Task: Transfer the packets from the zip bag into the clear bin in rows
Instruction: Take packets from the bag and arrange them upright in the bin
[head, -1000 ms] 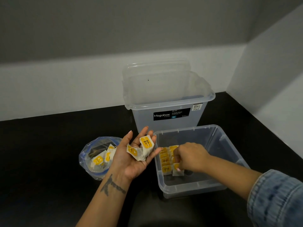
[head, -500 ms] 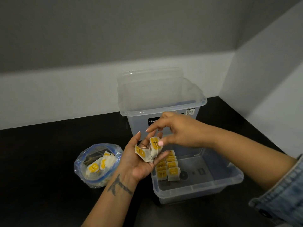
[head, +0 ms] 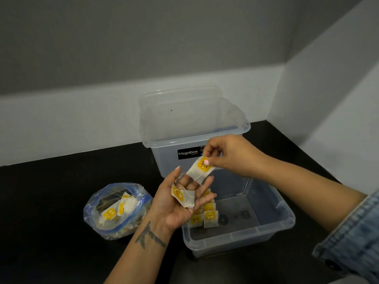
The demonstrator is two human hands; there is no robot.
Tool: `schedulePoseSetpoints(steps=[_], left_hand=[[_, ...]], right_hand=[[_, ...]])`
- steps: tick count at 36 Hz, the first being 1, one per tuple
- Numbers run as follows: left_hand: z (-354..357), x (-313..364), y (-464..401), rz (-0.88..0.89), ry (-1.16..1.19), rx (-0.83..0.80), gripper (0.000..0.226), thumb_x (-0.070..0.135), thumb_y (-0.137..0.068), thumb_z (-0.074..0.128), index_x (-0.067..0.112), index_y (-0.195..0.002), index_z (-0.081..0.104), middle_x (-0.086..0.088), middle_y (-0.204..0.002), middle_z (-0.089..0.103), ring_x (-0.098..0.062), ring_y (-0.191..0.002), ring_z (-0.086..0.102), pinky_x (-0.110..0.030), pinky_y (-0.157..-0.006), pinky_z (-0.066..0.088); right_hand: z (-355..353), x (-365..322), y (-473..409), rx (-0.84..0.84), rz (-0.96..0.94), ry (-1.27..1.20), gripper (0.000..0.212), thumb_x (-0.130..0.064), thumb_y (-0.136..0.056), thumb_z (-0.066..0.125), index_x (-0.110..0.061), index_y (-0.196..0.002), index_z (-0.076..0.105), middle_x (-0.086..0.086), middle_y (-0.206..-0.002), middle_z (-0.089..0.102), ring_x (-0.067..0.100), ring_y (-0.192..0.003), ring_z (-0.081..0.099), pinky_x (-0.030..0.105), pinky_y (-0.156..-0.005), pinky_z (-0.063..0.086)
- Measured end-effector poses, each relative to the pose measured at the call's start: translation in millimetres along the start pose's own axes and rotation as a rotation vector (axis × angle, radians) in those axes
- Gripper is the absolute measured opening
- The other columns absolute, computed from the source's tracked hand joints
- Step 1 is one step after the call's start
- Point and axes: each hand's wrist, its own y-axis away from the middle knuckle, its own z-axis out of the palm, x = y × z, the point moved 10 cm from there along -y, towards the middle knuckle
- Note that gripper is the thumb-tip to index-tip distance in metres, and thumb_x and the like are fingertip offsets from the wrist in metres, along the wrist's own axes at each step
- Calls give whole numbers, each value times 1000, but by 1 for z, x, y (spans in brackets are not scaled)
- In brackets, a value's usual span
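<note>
My right hand (head: 229,152) pinches one white packet with a yellow tag (head: 200,169) and holds it above my left palm. Palm up, my left hand (head: 180,199) carries another packet (head: 182,196) on its relaxed fingers, over the left edge of the low clear bin (head: 272,228). Several packets (head: 206,216) stand in rows along the bin's left side, partly hidden by my left hand. The zip bag (head: 117,210) lies open on the black counter to the left, with several packets inside.
A taller clear Megabox tub (head: 190,124) with a lid leaning behind it stands just behind the low bin. Grey walls close the corner at the back and right. The black counter (head: 51,201) stretches to the left.
My right hand left the bin, came up to my left palm, took one packet and lifted it away. My left hand now carries a single packet.
</note>
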Motion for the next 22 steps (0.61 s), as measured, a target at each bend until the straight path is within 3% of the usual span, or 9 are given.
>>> schedulePoseSetpoints(steps=[3,10,17,22], left_hand=[[-2,3,-1,10,-16,11,44,37,-85,48,4,-108,68,-20,-113,67,-37,-91,69,-56,-71,53],[-16,25,0,91,21,21,42,37,-89,45,9,-99,74,-20,-119,65,-38,-101,65,-57,-72,52],[-24,34,6,137,34,11,42,38,-91,43,11,-107,70,-17,-120,64,-35,-104,64,-56,-73,53],[-34,34,11,136,47,27,40,37,-89,47,10,-105,72,-17,-121,64,-35,-104,64,-55,-71,54]], right_hand=[[-4,5,2,-21,8,-39,10,-21,-83,72,-28,-83,65,-10,-80,66,1,-73,61,11,-65,46],[-23,21,10,-10,19,18,11,-22,-81,73,-31,-82,67,-12,-79,68,-4,-73,62,10,-64,47],[19,66,13,-179,106,488,13,-25,-90,61,-27,-102,65,-7,-96,65,10,-88,61,28,-82,53],[74,96,14,-339,75,706,21,-13,-92,54,-23,-108,62,-1,-105,65,16,-93,61,28,-82,50]])
